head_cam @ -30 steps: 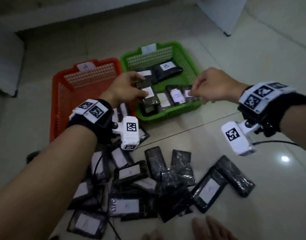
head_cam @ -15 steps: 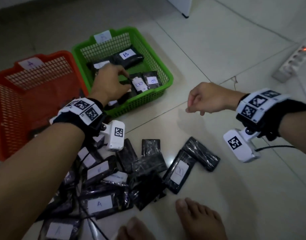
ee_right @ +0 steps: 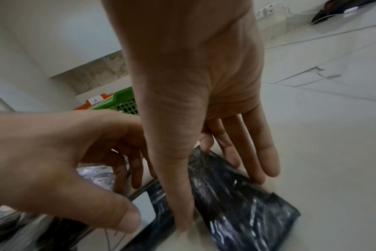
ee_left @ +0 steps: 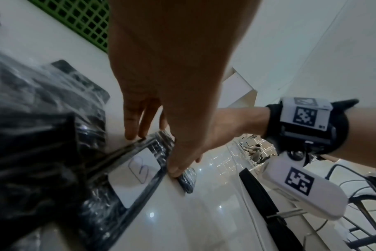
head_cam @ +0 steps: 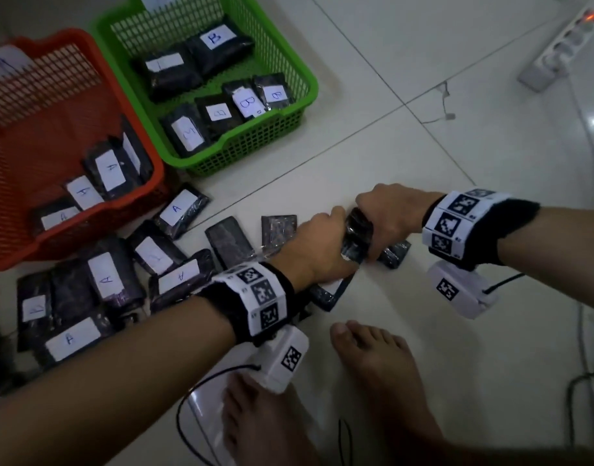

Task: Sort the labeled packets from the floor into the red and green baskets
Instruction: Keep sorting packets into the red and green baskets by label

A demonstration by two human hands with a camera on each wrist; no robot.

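Observation:
Black wrapped packets with white labels lie on the floor. My left hand (head_cam: 319, 243) (ee_left: 155, 149) pinches a labelled packet (ee_left: 135, 171) (head_cam: 325, 297) between fingers and thumb; its letter looks like B. Right beside it, my right hand (head_cam: 386, 223) (ee_right: 221, 195) grips a dark packet (head_cam: 357, 237) (ee_right: 243, 203) with no label showing, thumb on one long edge and fingers on the other. The red basket (head_cam: 36, 89), tagged A, holds A packets (head_cam: 109, 169). The green basket (head_cam: 255, 139) holds several B packets (head_cam: 218, 38).
A heap of packets (head_cam: 103, 277), many marked A, lies left of my hands below the red basket. My bare feet (head_cam: 373, 364) stand just below the hands. A power strip (head_cam: 557, 45) and thin cables (head_cam: 188, 415) lie on the tiles.
My left hand left the green basket and my right hand dropped from mid-air. Both came down to the floor packets and took hold of one each. The view tilted downward.

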